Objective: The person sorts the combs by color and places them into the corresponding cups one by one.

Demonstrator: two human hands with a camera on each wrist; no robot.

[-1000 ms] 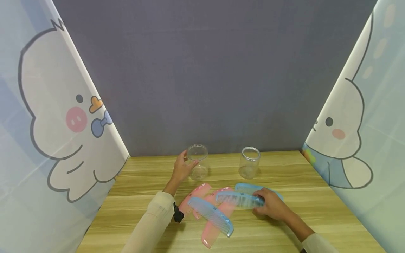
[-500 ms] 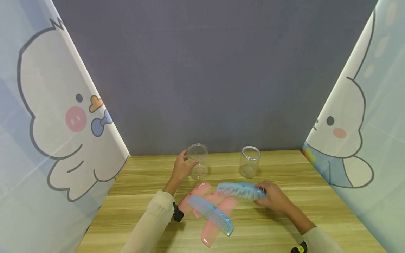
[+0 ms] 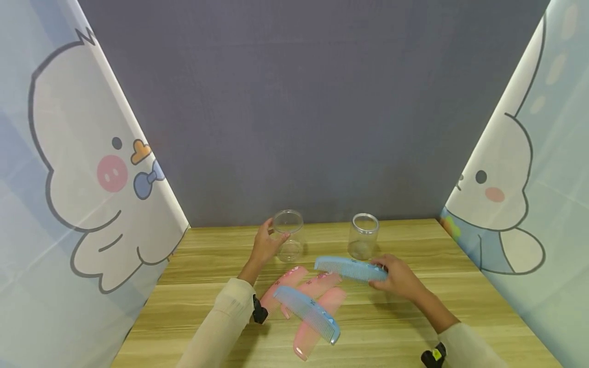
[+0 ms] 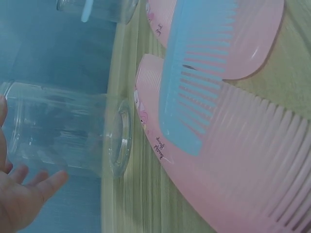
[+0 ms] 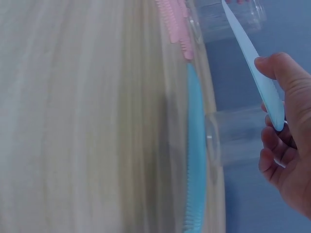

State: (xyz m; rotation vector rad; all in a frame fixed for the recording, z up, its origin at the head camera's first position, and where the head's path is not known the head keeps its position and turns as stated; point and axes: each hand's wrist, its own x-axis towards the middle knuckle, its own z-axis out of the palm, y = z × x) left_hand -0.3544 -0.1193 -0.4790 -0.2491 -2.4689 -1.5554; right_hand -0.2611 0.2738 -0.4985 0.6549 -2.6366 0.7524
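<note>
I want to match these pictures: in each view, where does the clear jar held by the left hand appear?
Head: clear jar below centre, left hand at its side.
Left wrist: clear jar at the left, turned sideways in the image.
Right wrist: clear jar at the top edge, right of centre.
Shared landmark: the pink combs, visible in all three views.

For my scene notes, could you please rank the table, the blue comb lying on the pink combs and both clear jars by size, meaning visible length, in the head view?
1. Table
2. Lying blue comb
3. Left clear jar and right clear jar: too alike to rank.
</note>
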